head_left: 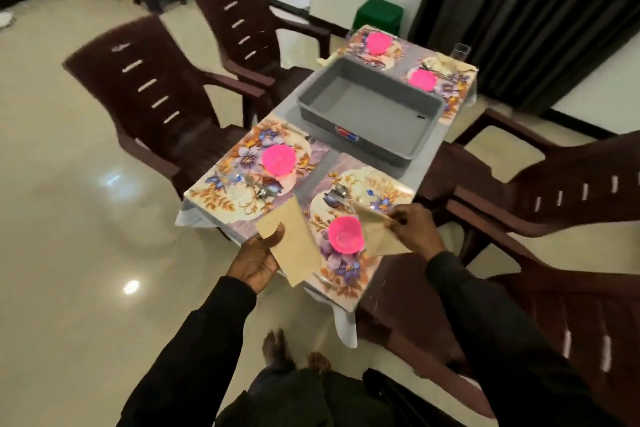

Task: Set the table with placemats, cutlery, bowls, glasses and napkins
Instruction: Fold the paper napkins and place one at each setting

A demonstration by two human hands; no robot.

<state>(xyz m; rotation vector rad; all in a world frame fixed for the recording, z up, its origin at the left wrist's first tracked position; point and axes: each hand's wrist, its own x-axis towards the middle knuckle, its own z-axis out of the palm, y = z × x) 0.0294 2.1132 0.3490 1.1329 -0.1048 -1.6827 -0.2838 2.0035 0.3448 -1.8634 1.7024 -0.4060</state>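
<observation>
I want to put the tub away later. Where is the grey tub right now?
In the head view the grey tub sits mid-table, toward its right edge, just beyond the near right placemat and before the far right pink bowl.

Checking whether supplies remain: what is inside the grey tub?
The grey tub shows only bare floor and walls. Its near wall hides a strip of floor.

Long black sleeves, dark trousers, bare feet
</observation>
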